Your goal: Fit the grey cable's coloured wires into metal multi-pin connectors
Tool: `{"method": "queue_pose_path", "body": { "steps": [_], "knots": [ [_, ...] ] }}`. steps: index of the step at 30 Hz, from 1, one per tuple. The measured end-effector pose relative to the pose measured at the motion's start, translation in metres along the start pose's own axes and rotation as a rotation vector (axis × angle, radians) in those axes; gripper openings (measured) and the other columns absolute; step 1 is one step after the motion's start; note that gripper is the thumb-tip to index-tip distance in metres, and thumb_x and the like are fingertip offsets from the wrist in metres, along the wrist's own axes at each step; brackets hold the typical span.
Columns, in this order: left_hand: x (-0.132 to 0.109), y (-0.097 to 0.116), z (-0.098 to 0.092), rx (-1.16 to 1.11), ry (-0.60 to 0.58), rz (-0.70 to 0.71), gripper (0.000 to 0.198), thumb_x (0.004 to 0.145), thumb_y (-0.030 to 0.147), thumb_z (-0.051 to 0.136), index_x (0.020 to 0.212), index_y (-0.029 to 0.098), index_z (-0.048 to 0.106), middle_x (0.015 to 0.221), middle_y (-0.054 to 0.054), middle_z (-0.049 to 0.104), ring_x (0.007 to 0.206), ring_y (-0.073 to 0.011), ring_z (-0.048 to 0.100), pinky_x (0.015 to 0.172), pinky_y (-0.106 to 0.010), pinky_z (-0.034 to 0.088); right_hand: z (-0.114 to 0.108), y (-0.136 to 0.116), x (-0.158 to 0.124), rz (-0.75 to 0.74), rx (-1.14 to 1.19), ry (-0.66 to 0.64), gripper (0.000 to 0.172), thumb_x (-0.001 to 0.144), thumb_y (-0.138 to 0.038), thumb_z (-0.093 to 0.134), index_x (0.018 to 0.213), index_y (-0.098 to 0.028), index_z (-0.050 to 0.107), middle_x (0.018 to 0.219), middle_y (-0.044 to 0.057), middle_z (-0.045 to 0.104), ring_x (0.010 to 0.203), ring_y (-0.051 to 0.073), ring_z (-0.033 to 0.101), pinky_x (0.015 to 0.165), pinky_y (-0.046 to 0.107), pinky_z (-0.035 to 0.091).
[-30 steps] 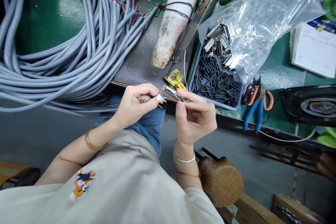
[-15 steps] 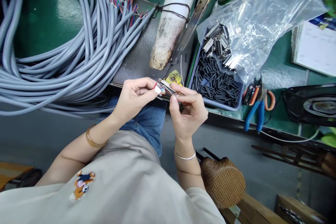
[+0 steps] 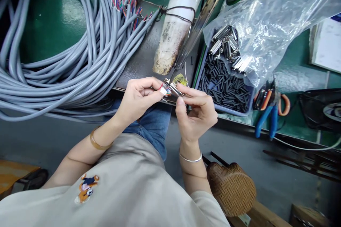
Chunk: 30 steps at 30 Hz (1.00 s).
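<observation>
1. Left hand [image 3: 145, 95], one: its grip was closed, thumb and forefinger pinching a bunch of coloured wires [image 3: 168, 92], ends bare of the fingers.
2. Right hand [image 3: 197, 111], one: its grip was closed too, thumb and forefinger on the near end of a metal plug [image 3: 174, 88].
3. Plug, one: held slantwise between the two hands, just beyond the worktop's [image 3: 48, 25] front edge as I saw it, its row of pins facing the wires.
4. Metal rod [image 3: 198, 23], one: slanting down, lower end near the plug; whether they touched I could not tell.
5. Step in hand, by my judgement: bringing wires and pins together. The next move called for a steady pinch and one wire end lined up with one pin.
6. Blue tub [image 3: 226, 109], one: to the right, holding short black tubes [image 3: 231, 94] and spare plugs [image 3: 226, 46].
</observation>
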<state>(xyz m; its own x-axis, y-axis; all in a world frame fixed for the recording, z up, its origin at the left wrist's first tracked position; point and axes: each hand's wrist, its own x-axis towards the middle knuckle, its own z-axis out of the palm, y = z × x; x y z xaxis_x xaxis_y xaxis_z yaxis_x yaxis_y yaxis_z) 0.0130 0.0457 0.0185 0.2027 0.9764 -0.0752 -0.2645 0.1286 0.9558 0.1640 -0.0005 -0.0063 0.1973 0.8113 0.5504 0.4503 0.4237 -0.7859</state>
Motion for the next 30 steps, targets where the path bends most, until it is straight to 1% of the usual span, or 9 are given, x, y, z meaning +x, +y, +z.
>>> {"method": "queue_pose_path", "body": {
  "steps": [4,9,14,16,18,20,22,26,30],
  "knots": [
    [0.001,-0.001,0.001,0.035,0.010,0.025,0.015,0.071,0.020,0.075,0.061,0.014,0.066,0.072,-0.003,0.067,0.060,-0.0073,0.052,0.049,-0.018,0.039,0.000,0.001,0.002,-0.013,-0.006,-0.001,0.009,0.093,-0.019,0.067,0.090,-0.025,0.060,0.109,0.004,0.079,0.099,0.022,0.077,0.082,0.042,0.067],
    [0.002,0.000,0.000,0.062,0.039,0.008,0.020,0.071,0.024,0.078,0.060,0.014,0.063,0.070,-0.002,0.064,0.057,-0.0060,0.047,0.048,-0.017,0.037,-0.001,0.001,0.005,-0.021,-0.011,-0.019,0.009,0.093,-0.021,0.067,0.090,-0.025,0.060,0.109,0.004,0.078,0.097,0.022,0.078,0.079,0.040,0.066],
    [0.001,0.002,0.001,0.045,0.034,0.008,0.019,0.072,0.023,0.077,0.062,0.014,0.064,0.072,-0.002,0.064,0.056,-0.0054,0.048,0.048,-0.016,0.037,0.000,0.000,0.008,-0.036,0.013,-0.014,0.010,0.092,-0.017,0.068,0.089,-0.025,0.064,0.110,0.004,0.079,0.097,0.023,0.078,0.077,0.040,0.066],
    [0.002,0.003,0.001,0.046,0.031,0.005,0.020,0.072,0.023,0.077,0.062,0.013,0.063,0.070,-0.001,0.062,0.053,-0.0041,0.044,0.045,-0.016,0.033,0.000,0.000,0.010,-0.066,-0.012,-0.003,0.011,0.091,-0.016,0.069,0.088,-0.025,0.065,0.108,0.004,0.080,0.095,0.023,0.078,0.076,0.040,0.066],
    [0.002,0.004,0.001,0.039,0.021,-0.005,0.022,0.071,0.025,0.079,0.061,0.014,0.062,0.065,0.001,0.058,0.048,-0.0020,0.036,0.041,-0.016,0.026,0.001,0.000,0.011,-0.112,-0.035,0.003,0.011,0.090,-0.014,0.070,0.088,-0.024,0.067,0.107,0.003,0.080,0.094,0.022,0.078,0.077,0.039,0.066],
    [0.003,0.004,0.001,0.020,0.003,-0.014,0.025,0.070,0.025,0.080,0.060,0.014,0.061,0.062,0.002,0.056,0.044,-0.0008,0.031,0.039,-0.016,0.023,0.001,0.002,0.011,-0.154,-0.038,0.007,0.011,0.088,-0.012,0.070,0.089,-0.023,0.067,0.108,0.003,0.080,0.095,0.021,0.078,0.079,0.038,0.066],
    [0.004,0.004,0.001,-0.005,-0.008,-0.021,0.024,0.070,0.024,0.080,0.060,0.014,0.061,0.063,0.002,0.058,0.044,-0.0008,0.032,0.040,-0.016,0.026,0.001,0.004,0.010,-0.167,-0.032,0.012,0.012,0.088,-0.011,0.070,0.090,-0.022,0.066,0.109,0.004,0.080,0.096,0.021,0.078,0.080,0.037,0.066],
    [0.004,0.002,0.002,-0.045,-0.013,-0.024,0.017,0.070,0.018,0.077,0.062,0.014,0.063,0.069,0.001,0.065,0.046,-0.0009,0.037,0.045,-0.016,0.035,0.000,0.007,0.007,-0.157,-0.037,0.012,0.012,0.089,-0.011,0.069,0.089,-0.022,0.064,0.109,0.004,0.080,0.095,0.020,0.078,0.078,0.036,0.065],
    [0.003,0.002,0.002,-0.056,-0.011,-0.016,0.015,0.070,0.015,0.075,0.060,0.014,0.063,0.068,0.001,0.064,0.046,-0.0009,0.037,0.047,-0.016,0.038,-0.001,0.005,0.008,-0.162,-0.060,0.006,0.014,0.088,-0.009,0.070,0.089,-0.022,0.066,0.106,0.003,0.080,0.095,0.019,0.078,0.081,0.035,0.065]
  ]
}}
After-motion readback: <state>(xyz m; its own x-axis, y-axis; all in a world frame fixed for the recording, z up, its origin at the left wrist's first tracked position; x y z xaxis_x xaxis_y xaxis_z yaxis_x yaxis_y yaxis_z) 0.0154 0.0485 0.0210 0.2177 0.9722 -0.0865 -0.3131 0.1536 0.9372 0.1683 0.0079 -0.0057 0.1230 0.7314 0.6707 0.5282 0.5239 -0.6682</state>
